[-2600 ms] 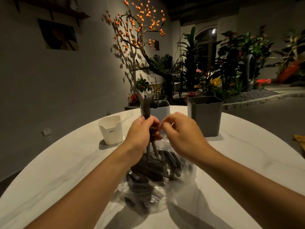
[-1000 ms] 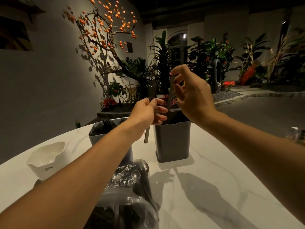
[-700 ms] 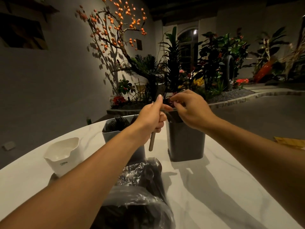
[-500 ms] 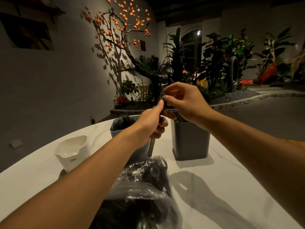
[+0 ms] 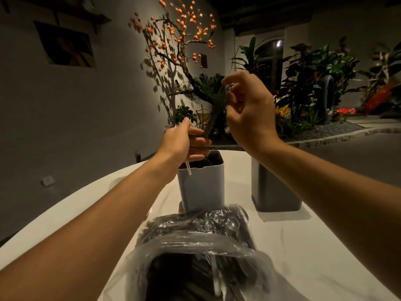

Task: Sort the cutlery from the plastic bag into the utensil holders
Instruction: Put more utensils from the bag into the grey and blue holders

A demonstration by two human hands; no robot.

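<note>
My left hand (image 5: 183, 144) hovers over the light grey holder (image 5: 201, 187) and grips a thin pale utensil (image 5: 188, 168), whose end pokes out below my fist. Higher up, my right hand (image 5: 249, 111) pinches the top of a dark utensil (image 5: 213, 111) between thumb and fingertips. That utensil slants down toward my left hand's fingers. Dark cutlery stands inside the light grey holder. The dark grey holder (image 5: 275, 192) stands to its right, partly behind my right forearm. The clear plastic bag (image 5: 195, 246) of dark cutlery lies in front of both holders.
The holders and bag rest on a round white marble table (image 5: 303, 246). A wall lies beyond its left edge, and a decorative tree with orange berries (image 5: 180, 40) and potted plants stand behind the table.
Both hands have shifted from the dark grey holder to above the light grey holder. My right hand has risen, holding a dark utensil by its top. The white cup has left the view.
</note>
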